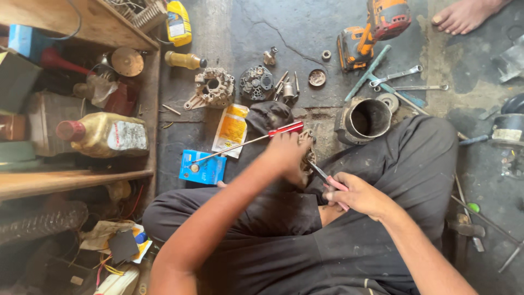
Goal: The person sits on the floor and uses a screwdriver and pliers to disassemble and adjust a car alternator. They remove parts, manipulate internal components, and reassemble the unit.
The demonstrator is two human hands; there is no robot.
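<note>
1. A small round metal part (307, 148) is held over the lap, above the crossed legs in dark trousers (382, 180), by the left hand (286, 155); its fingers are clamped round the part, and most of it is hidden beneath them.
2. A red-handled screwdriver (248, 141) is pinned under the same hand, with its shaft pointing out to the left over a blue packet (204, 168) on the floor (229, 33).
3. A slim pink-handled tool (327, 179) is gripped by the right hand (357, 194), fingers closed on the handle, and its tip is set against the part's edge.
4. The step in hand is judged to be prying or picking at the held part; whether anything has come loose cannot be told.
5. A steady left-hand grip and a small, controlled lever at the tip would be called for, since a slip would run toward the left fingers.
6. Both forearms are brought inward from the lower edge, the left wrist bent down over the part and the right wrist kept low and level.
7. Dismantled alternator housings (213, 87), spanners (396, 76) and a cordless driver (371, 30) are laid on the floor ahead.
</note>
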